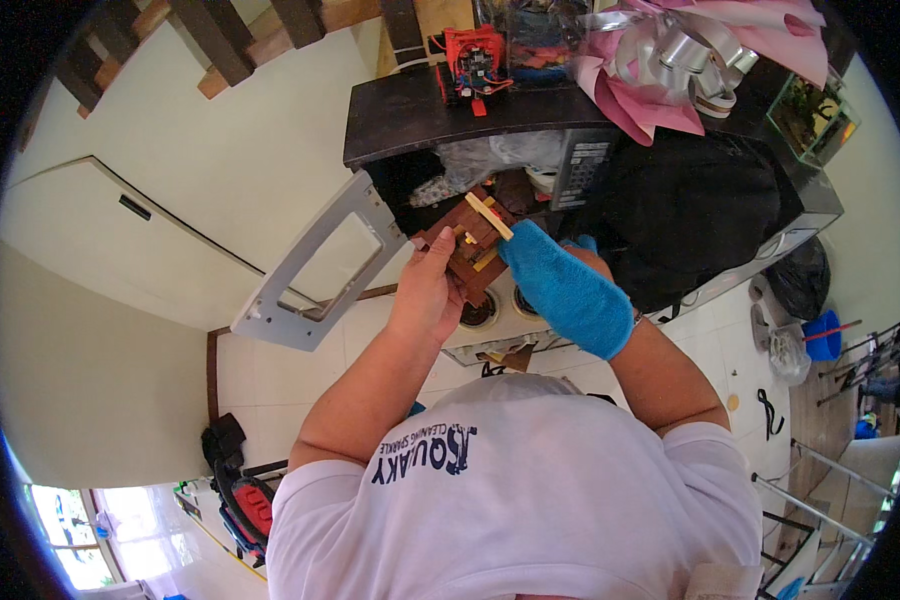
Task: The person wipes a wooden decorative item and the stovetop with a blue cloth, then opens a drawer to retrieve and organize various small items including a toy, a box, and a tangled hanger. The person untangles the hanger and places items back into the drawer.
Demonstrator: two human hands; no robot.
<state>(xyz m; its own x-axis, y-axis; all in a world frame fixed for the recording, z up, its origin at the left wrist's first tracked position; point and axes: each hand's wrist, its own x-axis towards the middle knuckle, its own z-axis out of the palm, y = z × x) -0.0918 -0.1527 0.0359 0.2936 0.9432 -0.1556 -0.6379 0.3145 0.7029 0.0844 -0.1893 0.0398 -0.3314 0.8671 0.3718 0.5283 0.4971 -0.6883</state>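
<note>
My left hand grips a brown block-built model by its near-left side, thumb on top. The model has yellow trim and a pale yellow bar across its far right corner. A blue microfibre cloth drapes over my right hand, hiding most of it. The cloth's tip touches or lies just beside the model's right edge. Behind the model, an open dark cabinet holds clear plastic wrapping and other clutter.
A grey framed door swings out at left. On the cabinet top are a red wheeled robot kit, a pink-wrapped bouquet and a small glass tank. Black fabric covers the right side. Below the model are round containers.
</note>
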